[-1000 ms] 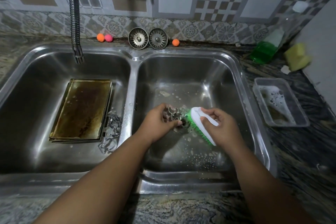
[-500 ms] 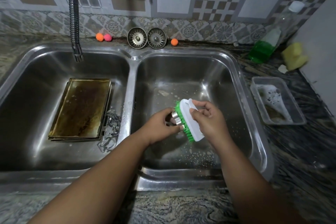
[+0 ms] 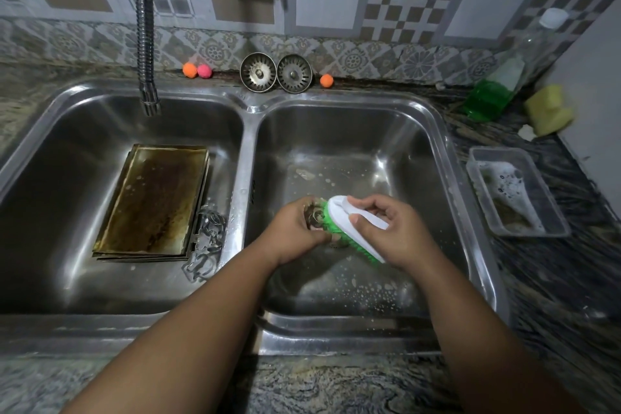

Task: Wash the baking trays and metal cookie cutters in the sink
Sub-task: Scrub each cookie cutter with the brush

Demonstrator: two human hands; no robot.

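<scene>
Metal cookie cutter (image 3: 314,216) pinched in left hand (image 3: 295,233), right hand (image 3: 396,232) gripping green-bristled white scrub brush (image 3: 353,228) against it; left of both hands, stained brown baking trays (image 3: 154,202) and remaining cutters (image 3: 206,245) look unwashed.

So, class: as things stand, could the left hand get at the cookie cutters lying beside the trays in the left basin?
Probably not yet: the left hand is holding a cutter against the brush. Nothing lies over the pile of cutters.
</scene>
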